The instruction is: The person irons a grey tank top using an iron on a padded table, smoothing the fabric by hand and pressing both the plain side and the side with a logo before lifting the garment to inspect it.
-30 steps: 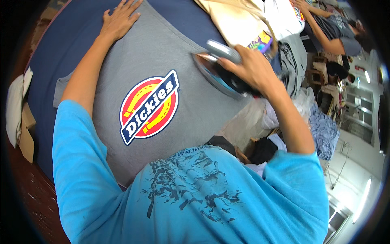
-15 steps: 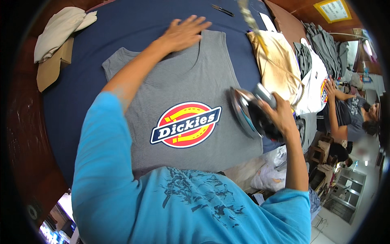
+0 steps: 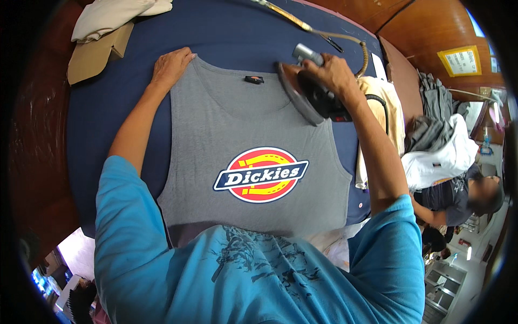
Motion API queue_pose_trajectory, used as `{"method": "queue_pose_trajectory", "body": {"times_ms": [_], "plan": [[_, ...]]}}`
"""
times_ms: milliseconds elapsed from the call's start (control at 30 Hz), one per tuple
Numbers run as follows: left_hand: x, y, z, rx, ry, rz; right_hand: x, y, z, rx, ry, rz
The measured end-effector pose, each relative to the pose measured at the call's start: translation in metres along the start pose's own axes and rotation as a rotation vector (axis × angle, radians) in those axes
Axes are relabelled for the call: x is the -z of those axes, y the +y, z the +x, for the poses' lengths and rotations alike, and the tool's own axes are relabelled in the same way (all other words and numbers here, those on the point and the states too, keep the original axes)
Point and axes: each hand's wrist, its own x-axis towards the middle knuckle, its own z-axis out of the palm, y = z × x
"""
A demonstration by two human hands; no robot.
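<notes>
A grey tank top (image 3: pixel 208 132) lies spread flat on the dark blue table cover (image 3: pixel 127 119), with a red, yellow and navy emblem (image 3: pixel 261 191) on its chest. My left hand (image 3: pixel 171 67) has its fingers closed at the top of the left shoulder strap. In my right hand (image 3: pixel 335 75) is the handle of a clothes iron (image 3: pixel 318 100), whose soleplate is tilted over the right shoulder strap and hides part of it. I cannot tell whether the iron touches the cloth. A small dark label (image 3: pixel 254 79) shows inside the neckline.
A hose and cord (image 3: pixel 361 43) run from the far edge toward the iron. Beige folded cloth (image 3: pixel 396 100) lies to the right, with white (image 3: pixel 440 154) and grey garments beyond, near another person (image 3: pixel 458 197). A cardboard piece (image 3: pixel 97 56) with cream cloth (image 3: pixel 105 16) sits far left.
My left hand has moved left from the neckline to the left strap and closed there. The iron has moved up to the right strap. The tank top now lies straighter.
</notes>
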Motion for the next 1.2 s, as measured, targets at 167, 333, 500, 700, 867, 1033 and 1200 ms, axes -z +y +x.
{"method": "queue_pose_trajectory", "body": {"times_ms": [167,333,500,700,867,1033,1200], "plan": [[-0.004,-0.017,0.005,-0.085,0.037,0.06,0.001,-0.002,0.004,0.05,-0.037,0.027],[-0.01,-0.024,0.008,-0.077,0.077,0.04,0.008,0.001,-0.003,0.095,-0.069,-0.003],[-0.013,-0.028,0.004,-0.053,0.112,-0.022,0.014,0.014,-0.065,0.201,-0.286,-0.11],[-0.009,-0.025,0.004,-0.039,0.086,0.003,0.01,0.02,-0.041,0.084,-0.031,-0.092],[-0.011,-0.022,0.008,-0.064,0.104,-0.032,0.0,0.016,0.005,0.048,0.027,-0.094],[-0.005,-0.018,0.008,0.004,0.028,-0.029,0.006,0.012,0.006,-0.046,0.002,-0.046],[-0.007,-0.025,0.006,-0.031,0.056,0.002,-0.005,0.052,-0.039,-0.17,0.135,-0.015]]}}
